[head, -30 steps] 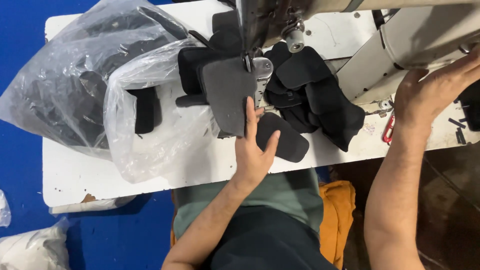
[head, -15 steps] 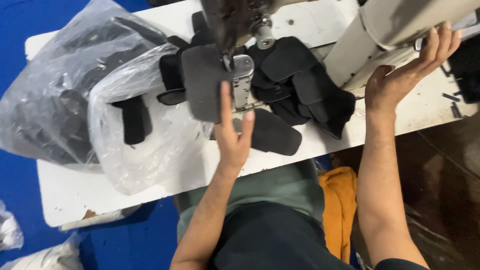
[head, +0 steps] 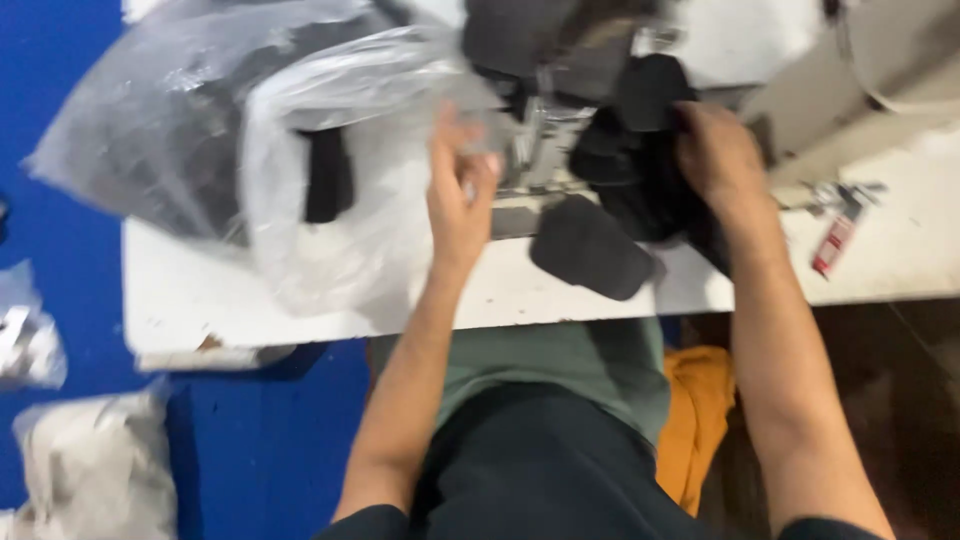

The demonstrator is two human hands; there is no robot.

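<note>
The view is motion-blurred. My left hand (head: 460,195) is raised over the white table's (head: 300,305) middle, fingers apart, beside the metal part of the sewing machine (head: 540,150) and touching the edge of a clear plastic bag (head: 350,200). It holds nothing that I can see. My right hand (head: 715,150) lies on a pile of black padded pieces (head: 630,170) to the right of the machine, its fingers curled into the pile. One flat black piece (head: 590,250) lies alone near the table's front edge.
A second, larger plastic bag (head: 160,130) with dark pieces sits at the far left. A small red tool (head: 835,240) lies on the table at the right. Crumpled white bags (head: 90,460) lie on the blue floor. An orange cloth (head: 695,410) hangs by my lap.
My right hand came down from the machine's arm to the pile of black pieces. My left hand lifted off the flat black piece and moved up toward the machine. The camera swung.
</note>
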